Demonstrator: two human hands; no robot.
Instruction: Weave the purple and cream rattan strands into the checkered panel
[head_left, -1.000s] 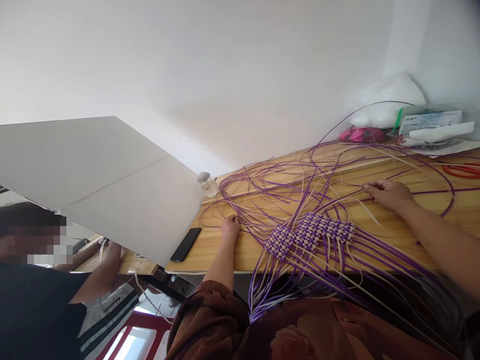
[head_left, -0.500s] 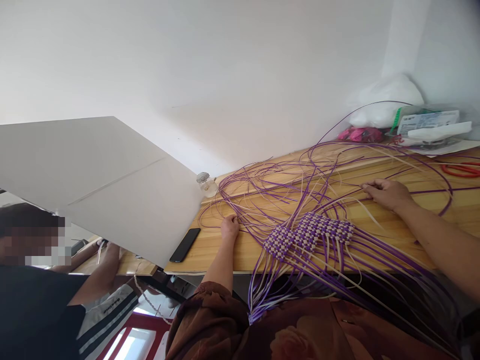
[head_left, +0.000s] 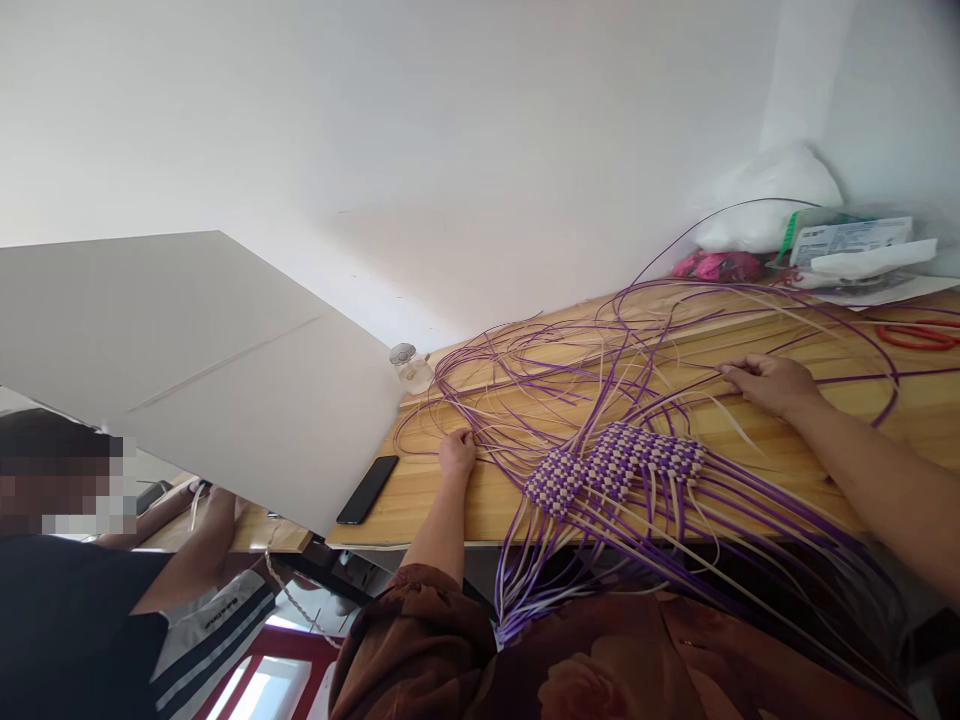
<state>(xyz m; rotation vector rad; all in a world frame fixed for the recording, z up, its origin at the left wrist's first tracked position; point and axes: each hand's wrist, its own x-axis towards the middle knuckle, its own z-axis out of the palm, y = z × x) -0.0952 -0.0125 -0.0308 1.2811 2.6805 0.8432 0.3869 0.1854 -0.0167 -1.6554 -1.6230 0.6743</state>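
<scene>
A checkered woven piece (head_left: 619, 462) of purple and cream strands lies at the table's front edge, its loose strands hanging over the edge and spreading across the wood. My left hand (head_left: 458, 452) is left of the weave, fingers pinched on a thin purple strand (head_left: 495, 460). To the right and farther back, my right hand (head_left: 765, 384) has thumb and forefinger closed on the end of strands (head_left: 694, 388) that run back toward the weave.
A black phone (head_left: 368, 489) lies at the table's left edge. Behind it stands a clear lidded container (head_left: 412, 367). Red-handled scissors (head_left: 916, 335), plastic bags (head_left: 855, 250) and pink bundles (head_left: 718, 265) sit at the right. Another person (head_left: 75, 610) works at far left.
The whole view has shifted very slightly. Both hands keep nearly the same places and the same closed grips.
</scene>
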